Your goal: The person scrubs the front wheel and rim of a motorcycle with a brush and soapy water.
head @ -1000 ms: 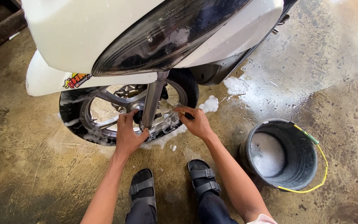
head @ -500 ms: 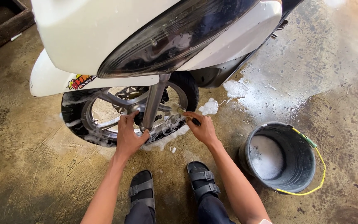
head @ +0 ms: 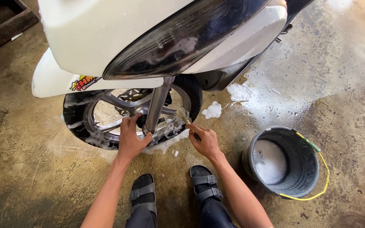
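Left hand (head: 131,139) at frame centre, arm stretched forward, fingers wrapped on fork leg (head: 157,105) just above hub; right hand (head: 204,140) right of it, closed round small brush (head: 186,120), bristles against soapy front wheel (head: 127,112); white scooter body (head: 148,38) fills upper frame, overhangs wheel, hides its top; grey bucket (head: 294,185) with suds lower right, yellow handle; foam patches on wet concrete floor (head: 30,169); two sandals (head: 144,192) bottom centre; one bucket, one brush, one wheel.
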